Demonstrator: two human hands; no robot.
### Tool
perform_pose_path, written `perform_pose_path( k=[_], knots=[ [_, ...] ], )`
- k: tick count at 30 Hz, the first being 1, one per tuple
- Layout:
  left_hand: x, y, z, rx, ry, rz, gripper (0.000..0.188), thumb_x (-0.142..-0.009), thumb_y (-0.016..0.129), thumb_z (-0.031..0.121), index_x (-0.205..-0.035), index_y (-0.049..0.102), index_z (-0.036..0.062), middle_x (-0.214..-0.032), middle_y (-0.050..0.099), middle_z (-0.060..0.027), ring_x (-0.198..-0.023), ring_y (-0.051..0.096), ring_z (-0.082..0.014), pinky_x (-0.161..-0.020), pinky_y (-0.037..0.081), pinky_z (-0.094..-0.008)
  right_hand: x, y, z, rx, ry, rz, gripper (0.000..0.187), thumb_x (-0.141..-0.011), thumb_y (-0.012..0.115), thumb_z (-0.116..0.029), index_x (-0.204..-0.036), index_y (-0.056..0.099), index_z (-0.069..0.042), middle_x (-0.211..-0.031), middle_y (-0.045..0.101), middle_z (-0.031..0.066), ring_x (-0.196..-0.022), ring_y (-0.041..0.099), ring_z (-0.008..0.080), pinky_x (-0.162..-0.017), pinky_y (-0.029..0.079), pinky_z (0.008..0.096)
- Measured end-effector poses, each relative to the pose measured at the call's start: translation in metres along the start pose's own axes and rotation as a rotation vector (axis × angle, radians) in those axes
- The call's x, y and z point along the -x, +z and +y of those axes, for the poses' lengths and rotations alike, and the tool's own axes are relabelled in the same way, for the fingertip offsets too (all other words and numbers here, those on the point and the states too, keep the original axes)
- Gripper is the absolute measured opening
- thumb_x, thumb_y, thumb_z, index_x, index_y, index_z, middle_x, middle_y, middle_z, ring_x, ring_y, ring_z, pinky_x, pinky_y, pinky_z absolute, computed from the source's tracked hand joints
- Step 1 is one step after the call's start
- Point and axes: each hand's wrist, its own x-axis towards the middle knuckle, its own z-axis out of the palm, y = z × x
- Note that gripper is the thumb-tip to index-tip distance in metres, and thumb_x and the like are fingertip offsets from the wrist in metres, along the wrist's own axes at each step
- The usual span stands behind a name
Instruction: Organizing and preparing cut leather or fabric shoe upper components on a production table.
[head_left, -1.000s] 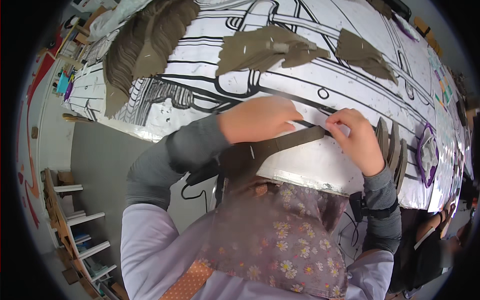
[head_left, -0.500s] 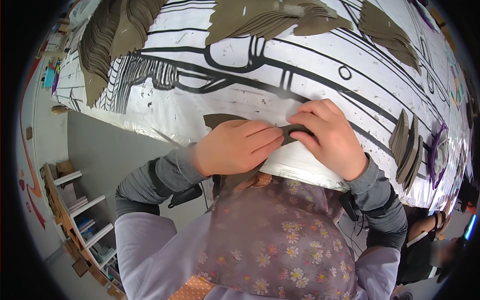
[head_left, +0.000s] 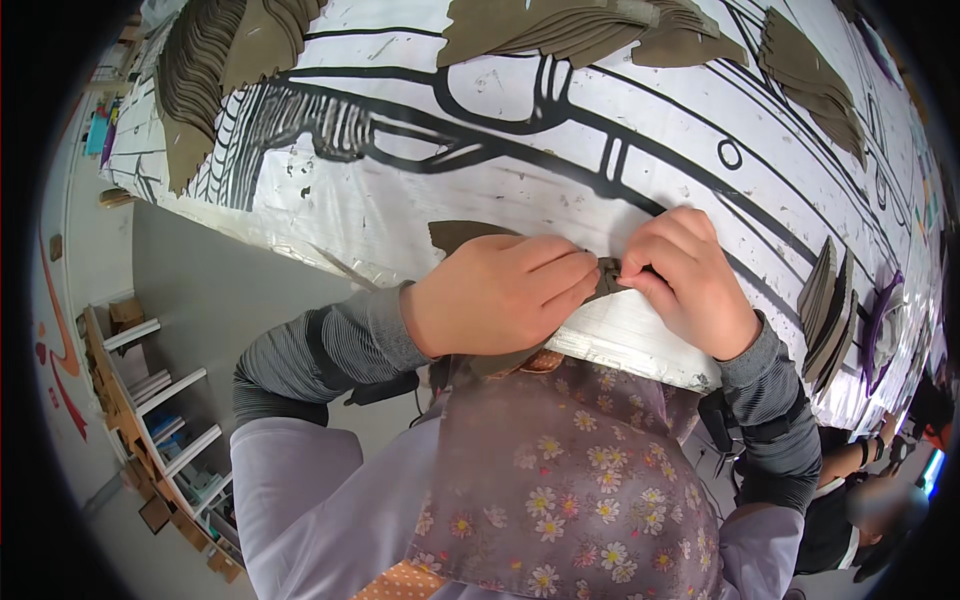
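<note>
At the table's near edge, a dark olive-brown cut piece of flat material (head_left: 458,234) lies under my hands; I cannot tell whether it is leather or fabric. My left hand (head_left: 500,295) covers the middle of it, fingers bent and pressed together on it. Its left end shows beyond the knuckles, and a lower part hangs below the palm. Thumb and forefinger of my right hand (head_left: 690,280) pinch the right end, where small notches or folds show. The two hands are almost touching.
Stacks of similar brown pieces lie at the far left (head_left: 188,95), far middle (head_left: 535,30), far right (head_left: 812,80) and near right (head_left: 828,315). Beside the last is a purple-rimmed item (head_left: 882,335). Black lines mark the white table cover (head_left: 480,200). Shelves (head_left: 165,420) stand lower left; another person (head_left: 850,520) sits lower right.
Both hands have shifted slightly right in view, along with the brown piece. My right fingers have closed into a tighter pinch at its end. The table and stacks also appear shifted.
</note>
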Motion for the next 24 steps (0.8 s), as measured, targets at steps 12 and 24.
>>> perform_pose_path(
  k=[12, 24],
  knots=[
    [0.0, 0.001, -0.001, 0.0, 0.011, 0.0, 0.036, -0.076, 0.069, 0.011, -0.112, 0.071, 0.0045, -0.112, 0.067, -0.003, -0.097, 0.066, -0.0168, -0.065, 0.057, -0.0251, -0.006, 0.003, -0.006, 0.021, 0.112, 0.084, 0.012, -0.084, 0.076, -0.011, -0.089, 0.065, -0.011, -0.085, 0.059, 0.0028, -0.088, 0.055, 0.0263, -0.086, 0.04, 0.0379],
    [-0.007, -0.006, 0.008, -0.092, -0.035, -0.121, 0.047, -0.081, 0.062, 0.017, -0.126, 0.069, 0.007, -0.108, 0.061, 0.0001, -0.096, 0.061, -0.0168, -0.076, 0.053, -0.0301, 0.006, -0.002, -0.01, 0.195, 0.31, 0.125, 0.031, -0.079, 0.085, -0.026, -0.091, 0.06, -0.011, -0.083, 0.06, 0.0022, -0.082, 0.057, 0.0255, -0.087, 0.039, 0.0388]
  ],
)
